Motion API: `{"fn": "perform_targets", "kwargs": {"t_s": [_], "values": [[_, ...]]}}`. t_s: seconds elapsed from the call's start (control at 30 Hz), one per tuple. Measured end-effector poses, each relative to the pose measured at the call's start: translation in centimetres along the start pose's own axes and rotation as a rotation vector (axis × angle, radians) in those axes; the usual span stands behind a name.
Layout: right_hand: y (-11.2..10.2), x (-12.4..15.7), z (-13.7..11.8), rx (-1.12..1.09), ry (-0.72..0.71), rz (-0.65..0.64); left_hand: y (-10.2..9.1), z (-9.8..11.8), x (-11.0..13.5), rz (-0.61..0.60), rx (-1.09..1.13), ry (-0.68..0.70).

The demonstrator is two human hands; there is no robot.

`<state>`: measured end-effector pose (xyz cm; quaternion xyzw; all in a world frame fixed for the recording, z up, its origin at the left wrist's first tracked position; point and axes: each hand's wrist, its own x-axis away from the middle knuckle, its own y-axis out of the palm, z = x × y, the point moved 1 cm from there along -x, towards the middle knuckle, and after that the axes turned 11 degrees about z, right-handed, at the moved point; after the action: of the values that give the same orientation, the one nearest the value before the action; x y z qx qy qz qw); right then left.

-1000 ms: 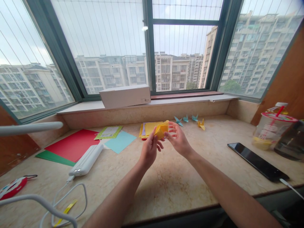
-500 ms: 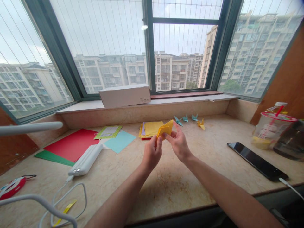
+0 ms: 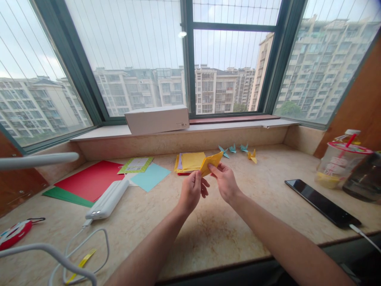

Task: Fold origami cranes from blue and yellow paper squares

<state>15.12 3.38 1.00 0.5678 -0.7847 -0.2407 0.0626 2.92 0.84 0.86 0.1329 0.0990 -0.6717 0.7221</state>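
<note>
A partly folded piece of yellow origami paper [image 3: 210, 163] is held up above the stone counter [image 3: 220, 246] in both hands. My left hand [image 3: 193, 190] pinches its lower left corner between thumb and forefinger, the other fingers curled below. My right hand [image 3: 225, 180] grips the right side, its thumb lying on the front face; the fingers behind the paper are partly hidden. Just behind and left of it lies a stack of yellow and purple paper [image 3: 192, 162]. Several folded paper cranes stand farther back, blue ones [image 3: 233, 148] and a yellow one [image 3: 252, 156].
Red sheets [image 3: 92, 178], a light blue sheet [image 3: 151, 177] and a white power bank [image 3: 107, 200] lie left. A black phone [image 3: 321, 202] and a plastic cup [image 3: 337, 163] are on the right. A white box [image 3: 157, 120] rests on the sill.
My right thumb has moved up onto the paper's front face, and the paper has turned slightly. My left hand's lower fingers have spread a little and show below the paper.
</note>
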Motion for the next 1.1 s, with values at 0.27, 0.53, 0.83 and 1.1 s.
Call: {"fn": "perform_targets", "kwargs": {"t_s": [0.27,0.53,0.83,1.1], "values": [[-0.2,-0.2,0.0,0.074,-0.056,0.011,-0.1,-0.4,-0.2,-0.007,-0.081,-0.036],[-0.4,-0.3,-1.4,0.079,-0.142,-0.310,-0.5,0.2,-0.6,0.021,0.141,-0.148],[-1.1,-1.2,-1.4,0.195,-0.174,-0.346,-0.7,0.5,-0.5,-0.116,0.132,-0.163],[-0.6,-0.1,-1.5,0.163,-0.182,-0.237,0.0,0.4,-0.3,-0.121,0.125,-0.164]]}}
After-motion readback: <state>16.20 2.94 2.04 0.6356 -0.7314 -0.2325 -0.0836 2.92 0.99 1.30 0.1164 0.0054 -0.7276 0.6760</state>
